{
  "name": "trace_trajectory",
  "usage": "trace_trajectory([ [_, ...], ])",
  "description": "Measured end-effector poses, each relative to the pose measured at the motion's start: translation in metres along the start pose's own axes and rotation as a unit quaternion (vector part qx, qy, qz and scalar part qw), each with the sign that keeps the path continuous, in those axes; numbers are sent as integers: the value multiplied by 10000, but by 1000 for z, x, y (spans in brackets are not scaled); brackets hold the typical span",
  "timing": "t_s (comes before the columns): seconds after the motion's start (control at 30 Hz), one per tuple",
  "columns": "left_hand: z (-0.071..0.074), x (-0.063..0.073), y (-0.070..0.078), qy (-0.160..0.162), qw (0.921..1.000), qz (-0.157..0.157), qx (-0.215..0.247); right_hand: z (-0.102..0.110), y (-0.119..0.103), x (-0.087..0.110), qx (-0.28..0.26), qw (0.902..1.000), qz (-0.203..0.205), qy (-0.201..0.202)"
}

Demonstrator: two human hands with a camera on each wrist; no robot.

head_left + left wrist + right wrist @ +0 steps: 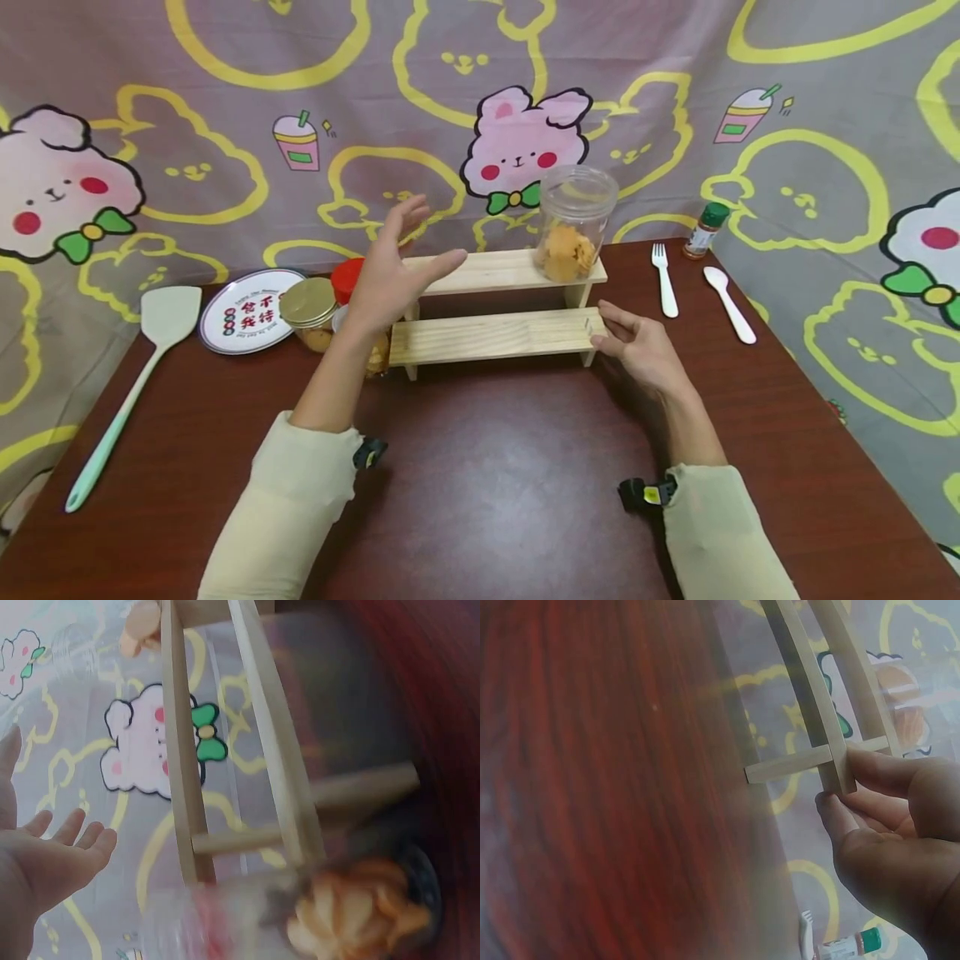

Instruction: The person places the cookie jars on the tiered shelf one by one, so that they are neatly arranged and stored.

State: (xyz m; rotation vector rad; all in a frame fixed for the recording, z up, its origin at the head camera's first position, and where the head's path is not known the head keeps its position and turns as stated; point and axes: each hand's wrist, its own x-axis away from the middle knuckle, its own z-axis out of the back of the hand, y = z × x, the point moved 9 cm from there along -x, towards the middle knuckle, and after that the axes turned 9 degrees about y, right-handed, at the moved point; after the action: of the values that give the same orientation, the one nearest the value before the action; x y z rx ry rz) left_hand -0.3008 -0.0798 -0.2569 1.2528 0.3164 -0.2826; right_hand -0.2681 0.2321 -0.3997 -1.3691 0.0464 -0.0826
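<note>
A two-tier wooden shelf (pixel 487 335) stands at the back of the table. My right hand (pixel 641 346) grips the right end of its lower board, as the right wrist view shows with thumb and fingers around the board's end (pixel 840 772). My left hand (pixel 386 279) is raised by the shelf's left end, fingers spread and holding nothing. On the right of the upper board sits a clear lidless-looking jar (pixel 570 242) with orange-brown pieces inside. Behind my left forearm, partly hidden, stand a red-lidded jar (pixel 347 279) and a gold-lidded jar (pixel 309 304).
A printed plate (pixel 243 333) and a spatula with a pale green handle (pixel 120 417) lie at the left. To the right are a white fork (pixel 664 283), a white spoon (pixel 731 308) and a green-capped bottle (pixel 703 233). A patterned cloth hangs behind the table.
</note>
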Motion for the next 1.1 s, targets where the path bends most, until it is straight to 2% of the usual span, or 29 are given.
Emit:
trace_trajectory([
  [0.27,37,9,-20,273,9994,99,-186,0,-1,0,73,10000,53,17],
  [0.57,74,17,-33,597,9962,233,-585,2,0,0,61,10000,-35,16],
  [0.7,90,21,-42,718,9953,335,-550,1,0,0,-10,10000,-33,-14],
  [0.87,108,26,-56,911,9937,353,-542,0,2,0,20,10000,-35,-36],
  [1.1,135,32,-80,1238,9865,607,-888,0,1,0,-13,10000,5,-65],
])
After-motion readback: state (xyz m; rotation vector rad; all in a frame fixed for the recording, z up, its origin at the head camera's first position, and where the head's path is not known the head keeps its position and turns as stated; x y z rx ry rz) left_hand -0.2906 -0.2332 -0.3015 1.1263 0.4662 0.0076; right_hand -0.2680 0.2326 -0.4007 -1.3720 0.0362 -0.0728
